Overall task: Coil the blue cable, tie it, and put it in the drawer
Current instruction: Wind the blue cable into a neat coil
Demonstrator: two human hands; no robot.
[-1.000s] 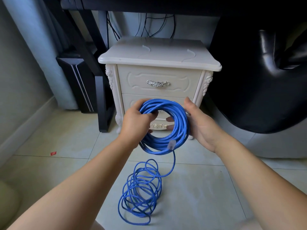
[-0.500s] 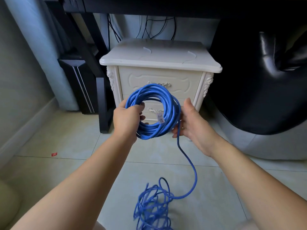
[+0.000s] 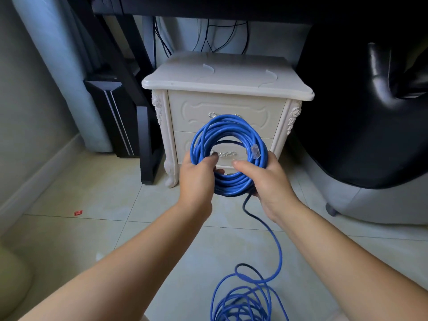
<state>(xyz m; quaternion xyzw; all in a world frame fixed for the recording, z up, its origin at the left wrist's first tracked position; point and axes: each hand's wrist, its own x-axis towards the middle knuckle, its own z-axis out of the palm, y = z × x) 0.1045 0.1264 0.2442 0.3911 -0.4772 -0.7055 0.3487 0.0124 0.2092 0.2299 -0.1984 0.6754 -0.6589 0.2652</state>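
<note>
Centre frame, left grip [image 3: 196, 179] stays curled round the blue cable [image 3: 228, 123] coil's lower left, right grip [image 3: 268, 181] has now closed on its lower right, 1 more loop laid on; slack [image 3: 279, 250] remains on the floor [image 3: 92, 193] lower right, so coiling continues, drawer [image 3: 261, 112] shut.
</note>
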